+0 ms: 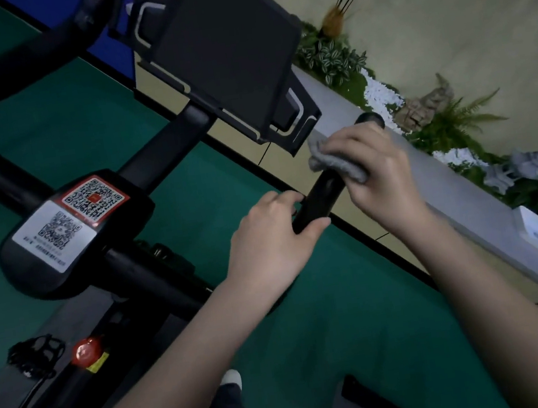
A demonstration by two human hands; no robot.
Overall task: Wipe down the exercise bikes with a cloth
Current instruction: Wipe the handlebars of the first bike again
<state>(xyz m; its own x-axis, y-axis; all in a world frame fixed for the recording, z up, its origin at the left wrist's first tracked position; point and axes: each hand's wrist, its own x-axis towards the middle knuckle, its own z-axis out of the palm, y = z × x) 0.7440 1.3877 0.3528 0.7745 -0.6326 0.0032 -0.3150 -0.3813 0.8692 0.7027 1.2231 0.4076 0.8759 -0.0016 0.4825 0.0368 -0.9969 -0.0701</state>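
A black exercise bike fills the left and middle of the tilted head view, with its dark screen [225, 51] at the top. The right handlebar grip [320, 198] runs up toward the right, and its tip shows above my fingers. My left hand [269, 241] is wrapped around the lower part of that grip. Higher up, my right hand [370, 172] presses a grey cloth [334, 161] around the same grip. The cloth bunches out on the hand's left side.
The handlebar hub [67, 232] carries two QR stickers. A red knob [86, 350] and a pedal [36, 352] sit at the lower left. The floor is green matting [345, 314]. A grey ledge [467, 196] with plants [330, 57] and white stones runs along the right.
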